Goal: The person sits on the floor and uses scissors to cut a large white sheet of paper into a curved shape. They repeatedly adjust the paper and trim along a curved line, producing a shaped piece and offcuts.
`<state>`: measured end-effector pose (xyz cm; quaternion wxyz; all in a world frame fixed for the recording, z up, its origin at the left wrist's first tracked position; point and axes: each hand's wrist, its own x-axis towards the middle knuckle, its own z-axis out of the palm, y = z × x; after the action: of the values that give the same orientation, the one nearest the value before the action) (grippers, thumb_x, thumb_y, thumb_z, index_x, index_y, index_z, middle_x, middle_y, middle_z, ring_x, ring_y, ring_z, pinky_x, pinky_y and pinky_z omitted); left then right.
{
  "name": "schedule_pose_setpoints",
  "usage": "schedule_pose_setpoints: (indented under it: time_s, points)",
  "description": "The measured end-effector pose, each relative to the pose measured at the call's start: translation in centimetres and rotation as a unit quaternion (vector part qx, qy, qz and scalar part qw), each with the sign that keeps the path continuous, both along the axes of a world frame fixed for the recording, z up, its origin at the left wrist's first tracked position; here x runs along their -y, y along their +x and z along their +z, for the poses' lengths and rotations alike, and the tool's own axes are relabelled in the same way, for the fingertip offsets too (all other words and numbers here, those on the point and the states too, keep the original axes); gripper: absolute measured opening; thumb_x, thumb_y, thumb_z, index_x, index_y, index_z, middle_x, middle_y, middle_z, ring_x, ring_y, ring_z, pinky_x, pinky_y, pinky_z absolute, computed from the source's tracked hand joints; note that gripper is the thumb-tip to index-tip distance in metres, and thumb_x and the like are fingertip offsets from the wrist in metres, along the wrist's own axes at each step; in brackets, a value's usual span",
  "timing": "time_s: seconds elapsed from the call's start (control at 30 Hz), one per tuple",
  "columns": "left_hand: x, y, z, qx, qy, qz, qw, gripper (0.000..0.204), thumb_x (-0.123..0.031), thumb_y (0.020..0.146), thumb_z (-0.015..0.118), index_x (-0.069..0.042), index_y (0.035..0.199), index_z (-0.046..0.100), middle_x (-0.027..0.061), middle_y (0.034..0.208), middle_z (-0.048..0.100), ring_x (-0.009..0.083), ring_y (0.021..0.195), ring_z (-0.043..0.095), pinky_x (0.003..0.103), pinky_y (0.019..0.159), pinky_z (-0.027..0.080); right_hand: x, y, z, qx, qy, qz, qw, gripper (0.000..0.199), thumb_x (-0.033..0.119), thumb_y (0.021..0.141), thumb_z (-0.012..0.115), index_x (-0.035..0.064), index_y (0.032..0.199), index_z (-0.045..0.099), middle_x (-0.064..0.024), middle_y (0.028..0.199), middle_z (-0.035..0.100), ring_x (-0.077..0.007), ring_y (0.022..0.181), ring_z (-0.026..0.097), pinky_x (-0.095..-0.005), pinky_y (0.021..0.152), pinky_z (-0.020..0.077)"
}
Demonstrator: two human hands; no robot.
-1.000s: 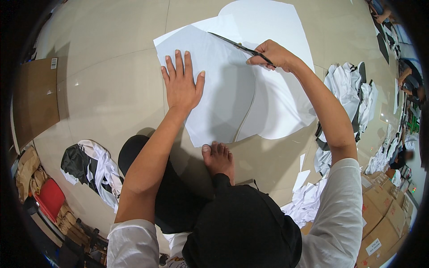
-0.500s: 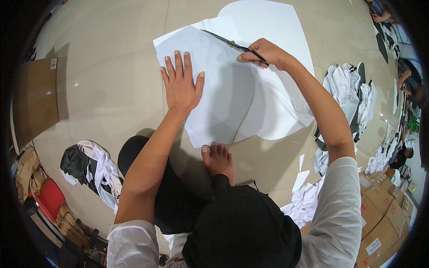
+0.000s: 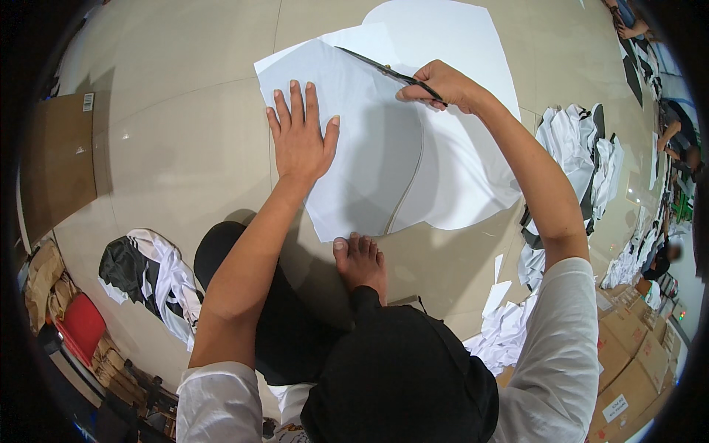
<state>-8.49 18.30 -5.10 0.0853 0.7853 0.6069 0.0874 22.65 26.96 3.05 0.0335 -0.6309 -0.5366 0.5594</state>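
Note:
A large white sheet (image 3: 369, 170) lies on the beige tiled floor, with another white sheet (image 3: 458, 44) under it farther off. My left hand (image 3: 299, 136) lies flat on the near sheet, fingers spread, pressing it down. My right hand (image 3: 439, 85) is closed on the handles of black scissors (image 3: 377, 66), whose blades point left across the sheet's upper part. A curved cut edge (image 3: 413, 184) runs down the sheet toward my bare foot (image 3: 360, 260), which touches the sheet's near edge.
Black and white cloth heaps lie at the left (image 3: 151, 277) and right (image 3: 580, 144), with white scraps (image 3: 506, 325) near my right side. Flat cardboard (image 3: 59, 159) lies far left, cartons (image 3: 635, 354) at lower right. Other people sit at the far right (image 3: 676, 148).
My right hand has carried the scissors leftward and farther along the sheet. My left hand has stayed flat in the same place.

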Motion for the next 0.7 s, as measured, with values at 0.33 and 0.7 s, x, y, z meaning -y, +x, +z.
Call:
schedule_pose_setpoints:
  time_s: [0.33, 0.7]
  points:
    - [-0.1, 0.0, -0.2, -0.012, -0.002, 0.003, 1.000, 0.082, -0.053, 0.114, 0.046, -0.006, 0.178, 0.025, 0.0255, 0.184, 0.020, 0.0534, 0.169, 0.009, 0.068, 0.136, 0.008, -0.7, -0.8, -0.1, -0.009, 0.000, -0.003, 1.000, 0.042, 0.034, 0.082, 0.088, 0.0156, 0.060, 0.057, 0.0037, 0.052, 0.049, -0.0069, 0.045, 0.041, -0.0261, 0.050, 0.0306]
    - [-0.1, 0.0, -0.1, -0.013, -0.004, 0.002, 1.000, 0.082, -0.053, 0.114, 0.046, -0.006, 0.177, 0.026, 0.0252, 0.184, 0.021, 0.0538, 0.169, 0.010, 0.069, 0.135, 0.009, -0.7, -0.8, -0.5, -0.026, 0.013, -0.006, 1.000, 0.041, 0.031, 0.081, 0.090, 0.0149, 0.062, 0.058, 0.0028, 0.053, 0.051, -0.0072, 0.045, 0.042, -0.0257, 0.047, 0.0309]
